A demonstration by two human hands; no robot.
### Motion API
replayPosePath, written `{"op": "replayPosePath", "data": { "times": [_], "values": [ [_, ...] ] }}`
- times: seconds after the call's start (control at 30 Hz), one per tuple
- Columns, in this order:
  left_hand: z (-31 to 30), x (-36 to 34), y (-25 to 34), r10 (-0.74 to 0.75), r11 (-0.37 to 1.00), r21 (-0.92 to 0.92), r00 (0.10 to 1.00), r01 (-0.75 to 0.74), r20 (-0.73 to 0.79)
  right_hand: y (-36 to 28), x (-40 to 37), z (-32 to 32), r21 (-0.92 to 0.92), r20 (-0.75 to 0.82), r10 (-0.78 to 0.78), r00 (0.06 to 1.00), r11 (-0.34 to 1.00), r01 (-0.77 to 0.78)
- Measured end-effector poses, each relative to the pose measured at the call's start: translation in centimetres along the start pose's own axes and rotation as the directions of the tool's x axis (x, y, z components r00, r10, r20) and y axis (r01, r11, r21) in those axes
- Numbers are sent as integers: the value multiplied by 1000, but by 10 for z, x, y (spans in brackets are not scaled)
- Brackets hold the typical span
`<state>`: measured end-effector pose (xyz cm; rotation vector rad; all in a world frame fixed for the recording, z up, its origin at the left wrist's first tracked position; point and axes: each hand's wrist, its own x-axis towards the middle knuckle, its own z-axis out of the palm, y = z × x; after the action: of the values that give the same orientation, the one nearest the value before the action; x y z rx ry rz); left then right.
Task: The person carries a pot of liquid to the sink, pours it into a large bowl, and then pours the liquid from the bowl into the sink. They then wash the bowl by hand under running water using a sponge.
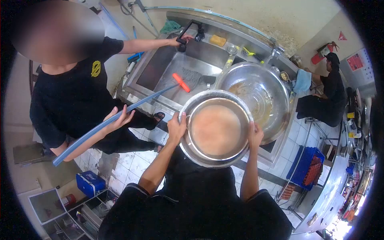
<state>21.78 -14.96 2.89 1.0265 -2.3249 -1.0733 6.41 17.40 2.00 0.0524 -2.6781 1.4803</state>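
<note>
My left hand (176, 127) grips the left side of a wide metal bowl (200, 97), and my right hand (255, 135) grips its right side. Inside the bowl sits a smaller metal pot (245, 125). Cloudy, pinkish-brown liquid (216, 130) fills much of the pot. I hold both in front of my body, at the front edge of the sink. Just beyond them, a large shallow metal basin (276, 88) with brownish residue rests on the right part of the sink unit.
At left, a person holds a mop by its grey handle (140, 102), its orange head clamp (181, 82) over the sink (170, 72). Their other hand touches the black faucet (182, 46). Another person sits at far right. A blue crate (298, 168) and blue cooler (90, 184) flank me.
</note>
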Motion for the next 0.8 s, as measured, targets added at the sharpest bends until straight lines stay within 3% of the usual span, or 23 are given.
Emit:
{"op": "replayPosePath", "data": {
  "times": [0.23, 0.33, 0.43, 0.53, 0.63, 0.73, 0.8],
  "values": [
    [7, 3, -1, -64, 991, 124, 993, 51, 102, 7, 5, -7, -128, 50, 101, 994, 987, -94],
    [10, -1, 0, -54, 987, 157, 994, 39, 97, 15, 6, -4, -114, -61, -30, 998, 993, 23],
    [12, 2, 2, -70, 985, 167, 990, 49, 126, 27, 15, 1, -171, -48, -132, 990, 978, 122],
    [9, -1, 6, -112, 969, 239, 977, 67, 179, 20, 19, 10, -250, -130, -191, 973, 956, 154],
    [11, -3, 14, -102, 967, 248, 981, 58, 167, -2, 20, 20, -198, -160, -177, 971, 970, 144],
    [15, -3, 9, -99, 969, 237, 985, 63, 142, -21, 22, 13, -202, -13, 23, 1000, 979, -25],
    [13, -5, 9, -89, 969, 240, 986, 54, 140, -17, 22, 14, -122, -21, 10, 1000, 992, -13]
  ]
}}
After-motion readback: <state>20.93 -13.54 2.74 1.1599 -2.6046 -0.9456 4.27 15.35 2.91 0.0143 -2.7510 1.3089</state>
